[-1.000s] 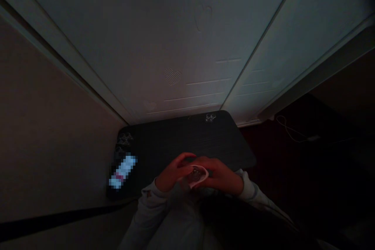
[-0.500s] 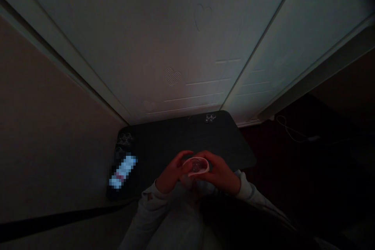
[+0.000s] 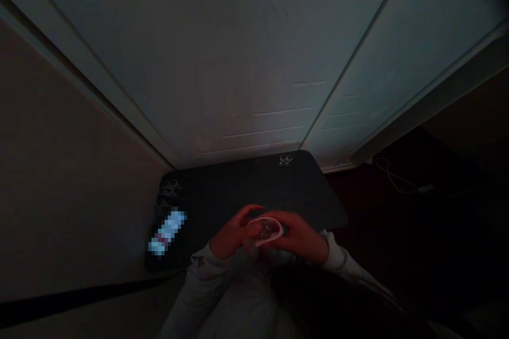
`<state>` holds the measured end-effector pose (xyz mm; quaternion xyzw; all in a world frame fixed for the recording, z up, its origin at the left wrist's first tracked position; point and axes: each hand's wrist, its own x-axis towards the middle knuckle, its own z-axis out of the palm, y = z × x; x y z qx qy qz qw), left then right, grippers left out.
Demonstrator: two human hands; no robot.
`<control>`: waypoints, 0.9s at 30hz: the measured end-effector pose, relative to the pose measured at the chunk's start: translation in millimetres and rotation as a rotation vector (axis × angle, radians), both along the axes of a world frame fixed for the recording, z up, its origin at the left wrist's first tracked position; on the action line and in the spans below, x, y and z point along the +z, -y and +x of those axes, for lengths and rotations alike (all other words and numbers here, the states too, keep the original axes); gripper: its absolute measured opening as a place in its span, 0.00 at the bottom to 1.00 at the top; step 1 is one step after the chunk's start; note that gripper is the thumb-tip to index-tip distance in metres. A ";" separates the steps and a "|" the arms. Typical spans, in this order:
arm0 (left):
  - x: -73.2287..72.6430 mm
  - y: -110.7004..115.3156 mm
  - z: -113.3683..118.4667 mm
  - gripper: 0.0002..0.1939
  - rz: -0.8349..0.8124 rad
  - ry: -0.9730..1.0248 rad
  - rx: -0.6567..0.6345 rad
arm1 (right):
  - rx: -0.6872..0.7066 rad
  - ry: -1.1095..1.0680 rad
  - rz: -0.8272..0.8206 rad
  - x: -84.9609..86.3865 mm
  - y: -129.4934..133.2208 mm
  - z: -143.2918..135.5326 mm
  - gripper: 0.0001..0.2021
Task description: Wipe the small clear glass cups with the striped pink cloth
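Between my hands is a small open-topped container, cup-like, with a pale pinkish rim (image 3: 279, 226); dim light hides its exact kind. Small clear, shiny pieces (image 3: 264, 230) show inside it. My right hand (image 3: 299, 235) is closed round its right side. My left hand (image 3: 233, 235) grips the left side, its thumb at the opening and its index finger stretched along the far edge. Both hands are over the near part of a dark table (image 3: 238, 185). A clear looped piece (image 3: 285, 160) lies at the table's far edge.
More clear looped pieces (image 3: 170, 188) lie at the table's far left corner. A bright, pixelated phone-like screen (image 3: 167, 233) is on the left side. White panels with hearts (image 3: 235, 104) rise behind the table. A white cable (image 3: 393, 176) lies on the floor at right.
The container has tipped slightly and shifted a little to the left and down, with my left thumb moving at its opening. The things on the table have stayed put.
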<state>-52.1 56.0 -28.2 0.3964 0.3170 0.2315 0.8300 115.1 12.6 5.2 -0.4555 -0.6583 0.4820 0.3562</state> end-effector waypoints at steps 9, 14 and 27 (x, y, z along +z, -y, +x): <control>0.1 2.1 5.7 0.22 -0.164 0.150 0.244 | -0.249 -0.102 -0.067 -1.3 -2.5 -2.9 0.15; 1.0 5.0 6.3 0.17 -0.225 0.177 0.289 | -0.365 -0.275 -0.141 -4.7 -5.2 -0.8 0.16; 17.9 14.1 20.1 0.26 0.141 -0.177 0.428 | -0.471 -0.037 0.090 -17.1 -3.8 -19.3 0.12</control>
